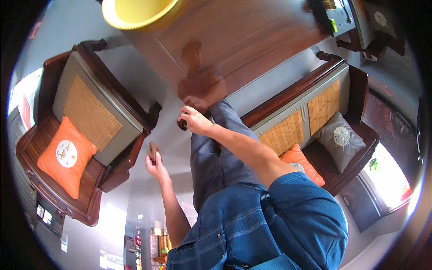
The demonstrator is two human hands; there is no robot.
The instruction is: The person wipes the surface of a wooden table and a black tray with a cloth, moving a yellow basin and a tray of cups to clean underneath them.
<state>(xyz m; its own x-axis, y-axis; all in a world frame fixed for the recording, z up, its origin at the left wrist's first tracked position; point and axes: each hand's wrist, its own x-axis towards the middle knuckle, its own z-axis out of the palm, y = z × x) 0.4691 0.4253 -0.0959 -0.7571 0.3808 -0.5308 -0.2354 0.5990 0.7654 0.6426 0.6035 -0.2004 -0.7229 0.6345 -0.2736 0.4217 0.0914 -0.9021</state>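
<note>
A crumpled brown cloth (154, 152) is pinched between the thumb and fingers of my left hand (157, 168), held out over the grey floor, apart from the furniture. My right hand (196, 122) curls over a dark rounded wooden part (182, 124) at the near corner of the polished wooden table (249, 37). Whether that part belongs to the table cannot be told, since my fingers cover much of it. My legs in dark trousers (209, 158) are just below the right hand.
A yellow basin (141, 13) stands on the table's far left. To the left is a wooden armchair (101, 87) with an orange cushion (67, 157). A wooden settee (290, 96) on the right carries a grey cushion (339, 141) and another orange cushion (302, 163).
</note>
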